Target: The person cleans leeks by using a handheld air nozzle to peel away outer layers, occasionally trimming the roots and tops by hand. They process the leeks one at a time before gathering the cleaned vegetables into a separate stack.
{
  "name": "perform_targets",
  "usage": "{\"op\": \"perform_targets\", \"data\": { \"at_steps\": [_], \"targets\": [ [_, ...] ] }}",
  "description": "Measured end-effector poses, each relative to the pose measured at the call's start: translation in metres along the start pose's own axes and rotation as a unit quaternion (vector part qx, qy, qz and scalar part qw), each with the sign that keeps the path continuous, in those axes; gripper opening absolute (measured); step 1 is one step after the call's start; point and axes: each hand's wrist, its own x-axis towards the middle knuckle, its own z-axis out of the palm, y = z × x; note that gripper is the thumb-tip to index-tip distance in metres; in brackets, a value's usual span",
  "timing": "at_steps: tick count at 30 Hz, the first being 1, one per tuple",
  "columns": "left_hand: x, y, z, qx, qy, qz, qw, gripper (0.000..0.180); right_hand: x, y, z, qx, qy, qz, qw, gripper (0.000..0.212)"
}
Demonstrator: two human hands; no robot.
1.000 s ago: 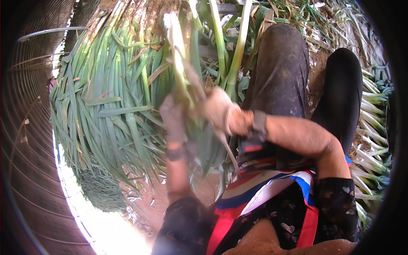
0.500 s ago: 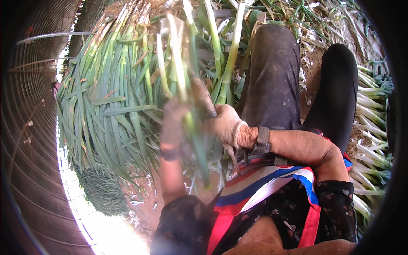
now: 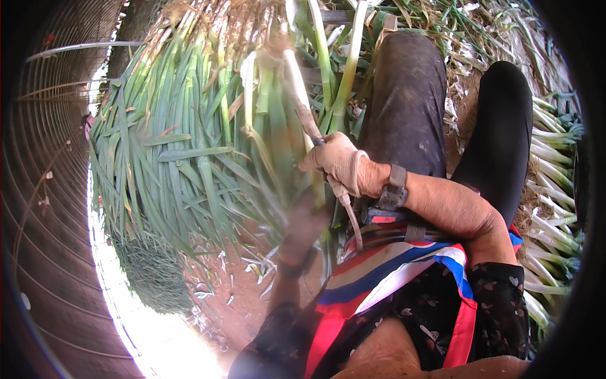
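My right hand [image 3: 339, 166], in a pale glove, is closed around a thin rod-like tool [image 3: 307, 123] with a narrow hose [image 3: 351, 218] trailing down from it. The tool's tip points up along a green onion [image 3: 291, 76], whose white stalk rises in front of me. My left hand [image 3: 302, 228] is blurred with motion, lower down beside my lap, and seems closed on that onion's green leaves. A dark strap sits on my right wrist.
A big heap of long green onions [image 3: 170, 158] lies to my left. Trimmed white-stemmed onions [image 3: 549, 208] are rowed at the right. My legs in dark trousers [image 3: 404, 95] and a black boot [image 3: 499, 126] stretch forward over dirt ground [image 3: 233, 297]. A curved mesh wall [image 3: 50, 189] stands at the left.
My left hand has dropped lower and toward my lap, blurring as it moves. The onion's leaves have swung with it. My right hand with the tool has stayed nearly in place.
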Motion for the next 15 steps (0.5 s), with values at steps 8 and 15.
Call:
{"op": "perform_targets", "data": {
  "at_steps": [8,15],
  "targets": [
    [0.026,0.042,0.022,0.111,0.047,0.146,0.982,0.042,0.024,-0.016,-0.043,0.142,0.112,-0.123,0.976,0.015],
    [0.144,0.049,0.027,0.145,0.051,0.249,0.956,0.038,0.068,0.012,-0.066,-0.137,0.192,-0.646,0.726,0.019]
  ]
}}
